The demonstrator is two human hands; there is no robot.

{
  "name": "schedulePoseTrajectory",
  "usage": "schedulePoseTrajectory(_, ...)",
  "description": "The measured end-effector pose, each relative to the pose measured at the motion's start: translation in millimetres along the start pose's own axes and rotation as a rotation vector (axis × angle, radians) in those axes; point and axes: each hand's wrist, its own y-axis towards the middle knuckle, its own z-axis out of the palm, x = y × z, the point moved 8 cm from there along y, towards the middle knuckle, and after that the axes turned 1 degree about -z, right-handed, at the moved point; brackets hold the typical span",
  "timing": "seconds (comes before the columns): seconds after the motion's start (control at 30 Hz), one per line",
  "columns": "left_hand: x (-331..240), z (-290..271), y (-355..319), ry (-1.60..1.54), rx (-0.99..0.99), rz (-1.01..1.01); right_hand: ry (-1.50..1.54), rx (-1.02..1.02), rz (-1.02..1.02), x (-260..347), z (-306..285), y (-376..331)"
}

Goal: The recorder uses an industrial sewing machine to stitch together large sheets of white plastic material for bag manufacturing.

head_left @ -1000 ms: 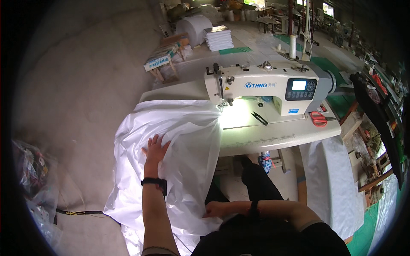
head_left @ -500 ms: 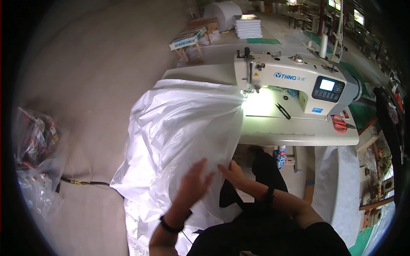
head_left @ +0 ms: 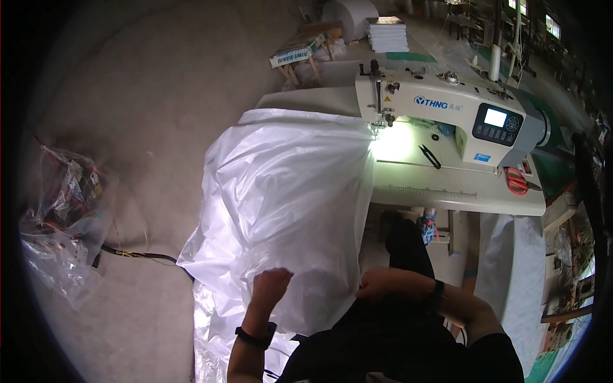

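Note:
A large, shiny white sheet (head_left: 300, 185) runs from under the needle of a sewing machine (head_left: 440, 105) down over the table's front toward my lap. My right hand (head_left: 378, 283) is closed on the sheet's right edge, close to my body. Further left, my left hand (head_left: 271, 285) is closed in a fist on the sheet, which bunches up around it; the fingertips are hidden. Between both hands the sheet lies fairly smooth, while its left part is creased. The machine's lamp lights the sheet's far right corner at the needle.
Black thread snips (head_left: 430, 156) and red-handled scissors (head_left: 517, 181) lie on the machine table (head_left: 460, 201). Clear plastic bags (head_left: 64, 223) rest on the floor at left, with a black cable (head_left: 140, 254) beside them. Behind the table are a white roll (head_left: 351, 19) and stacked sheets (head_left: 387, 35).
Both hands have come nearer my body; the left, blurred and spread before, is now closed. The right hand has slid down the sheet's edge. The sheet between them looks smoother.

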Motion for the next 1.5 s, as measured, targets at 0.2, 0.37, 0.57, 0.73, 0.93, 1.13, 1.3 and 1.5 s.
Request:
schedulePoseTrajectory(0.2, -82, -77, 4, 0.402, -0.972, 0.265, 0.661, -0.182, -0.188, 53, -55, -11)
schedulePoseTrajectory(0.37, -72, -3, 16, 0.051, 0.018, 0.324, 1.028, -0.330, -0.100, 46, -47, 41)
schedulePoseTrajectory(0.57, -87, 9, -40, -0.014, 0.259, 0.605, 0.956, -0.145, -0.220, 47, -5, 70)
schedulePoseTrajectory(0.73, -37, -70, 33, -0.006, -0.746, 0.191, 0.482, -0.028, -0.135, 47, 23, 68)
schedulePoseTrajectory(0.93, -21, -48, 56, -0.157, -0.391, 0.166, 0.433, -0.114, -0.159, 45, 26, 59)
schedulePoseTrajectory(1.13, -93, -45, 6, -0.383, -0.110, 0.361, 0.289, -0.081, -0.194, 55, 35, 56)
schedulePoseTrajectory(1.3, -111, -10, 7, -0.700, 0.244, 0.054, -0.201, -0.318, -0.313, 82, 35, 22)
schedulePoseTrajectory(1.5, -103, -3, -1, -0.698, -0.058, 0.125, -0.256, -0.324, -0.212, 68, 20, -48)
